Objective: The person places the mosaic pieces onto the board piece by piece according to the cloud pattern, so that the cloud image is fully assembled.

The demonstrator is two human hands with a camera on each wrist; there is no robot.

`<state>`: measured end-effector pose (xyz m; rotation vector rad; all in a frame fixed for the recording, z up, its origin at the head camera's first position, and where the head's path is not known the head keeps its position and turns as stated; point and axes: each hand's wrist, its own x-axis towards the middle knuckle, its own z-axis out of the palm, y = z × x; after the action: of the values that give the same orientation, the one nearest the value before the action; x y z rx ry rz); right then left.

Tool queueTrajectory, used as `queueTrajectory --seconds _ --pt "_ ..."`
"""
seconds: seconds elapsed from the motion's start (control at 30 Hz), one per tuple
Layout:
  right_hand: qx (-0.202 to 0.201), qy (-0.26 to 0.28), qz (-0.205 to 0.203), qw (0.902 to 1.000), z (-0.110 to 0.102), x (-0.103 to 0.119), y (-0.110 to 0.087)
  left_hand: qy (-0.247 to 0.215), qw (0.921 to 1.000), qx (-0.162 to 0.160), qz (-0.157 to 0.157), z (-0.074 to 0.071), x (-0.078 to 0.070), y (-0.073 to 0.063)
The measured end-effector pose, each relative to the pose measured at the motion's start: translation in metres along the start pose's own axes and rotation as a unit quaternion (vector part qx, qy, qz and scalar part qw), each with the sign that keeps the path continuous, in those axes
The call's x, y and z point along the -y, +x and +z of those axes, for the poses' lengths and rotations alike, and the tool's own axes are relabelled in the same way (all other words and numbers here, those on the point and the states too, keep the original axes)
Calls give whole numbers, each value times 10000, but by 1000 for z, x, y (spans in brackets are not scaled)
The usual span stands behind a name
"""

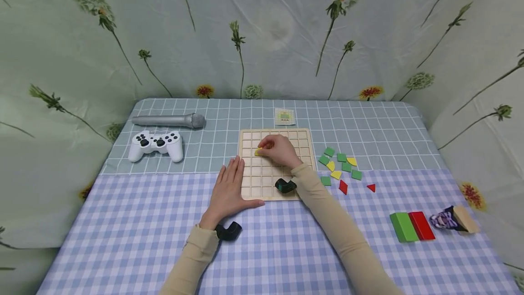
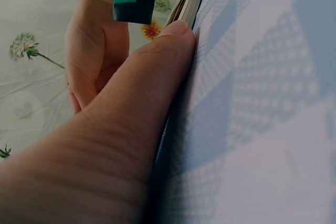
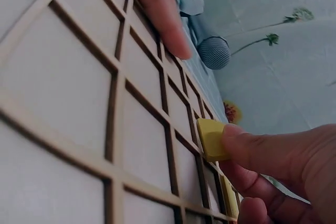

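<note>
A wooden grid board lies on the table with raised strips around square cells. Between thumb and fingers, my right hand pinches a yellow piece with a curved edge, close over the cells in the upper left part of the board. Another yellow piece shows in the grid beside those fingers. My left hand rests at the board's left edge with its fingers straight, its thumb stretched along the near edge.
Several green squares, yellow pieces and red pieces lie right of the board. A small pattern card sits behind it. A microphone and game controller lie left; green and red blocks stand right.
</note>
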<state>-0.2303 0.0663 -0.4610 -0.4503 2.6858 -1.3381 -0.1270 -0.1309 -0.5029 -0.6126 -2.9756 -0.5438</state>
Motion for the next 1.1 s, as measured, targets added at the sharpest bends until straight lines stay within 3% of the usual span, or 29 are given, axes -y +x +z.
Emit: queueTrajectory --seconds 0.37,0.67,0.9,1.1 --pt "190 -775 181 9967 3 7 4 14 10000 -71 67 2 0 0" --pt "278 -1578 289 9867 2 9 4 23 9999 -87 83 1 0 -1" --pt "183 -1360 186 9904 -3 7 -4 42 10000 -63 51 1 0 -1" --pt "-282 -988 97 9947 -30 -4 -19 54 10000 -8 2 1 0 0"
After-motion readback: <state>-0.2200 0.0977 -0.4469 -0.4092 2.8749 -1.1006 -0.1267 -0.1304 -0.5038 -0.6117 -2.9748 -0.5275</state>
